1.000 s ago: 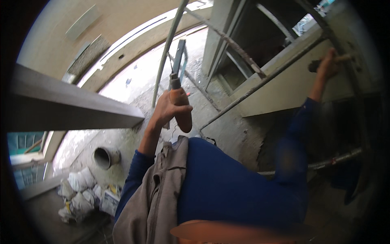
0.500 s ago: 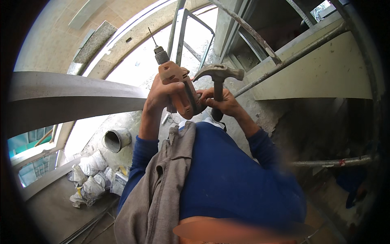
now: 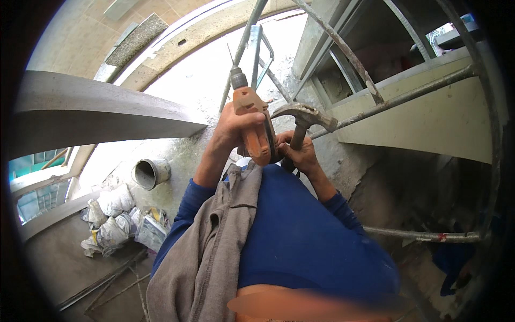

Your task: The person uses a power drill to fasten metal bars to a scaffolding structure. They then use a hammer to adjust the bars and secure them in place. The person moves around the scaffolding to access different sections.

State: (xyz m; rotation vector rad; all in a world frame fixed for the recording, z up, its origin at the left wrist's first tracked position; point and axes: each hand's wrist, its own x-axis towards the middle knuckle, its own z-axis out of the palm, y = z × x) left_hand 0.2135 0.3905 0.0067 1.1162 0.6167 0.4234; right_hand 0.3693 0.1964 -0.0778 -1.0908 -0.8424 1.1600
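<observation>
Two tools fill the hands, close in front of the chest. Nearest below them lie a grey cloth (image 3: pixel 206 252) draped over the left shoulder and the blue sleeves (image 3: pixel 300 236) running up to the wrists. The left hand (image 3: pixel 233 126) is wrapped tight around the grip of an orange power drill (image 3: pixel 252 126), whose chuck and thin bit point up and away; the right hand (image 3: pixel 300 153), just beside it and nearly touching the drill's body, is closed around the handle of a claw hammer (image 3: pixel 303 115), its steel head sitting directly above the fist. The two fists are drawn together, each clamped on its own tool.

That drill looks dense and top-heavy, rigid plastic over a motor, so I judge it is best held where it is held, low on the moulded grip (the bit is slender and would likely snap under side load). By the look of it the hammer carries its weight in the head; its smooth handle could slip, so a hold nearer the end gives swing and one nearer the head gives control.

Beyond the hands rise rusty scaffold tubes (image 3: pixel 343 51) and a concrete ledge (image 3: pixel 418 115). Far below to the left sit a grey bucket (image 3: pixel 151 173) and filled sacks (image 3: pixel 110 217).
</observation>
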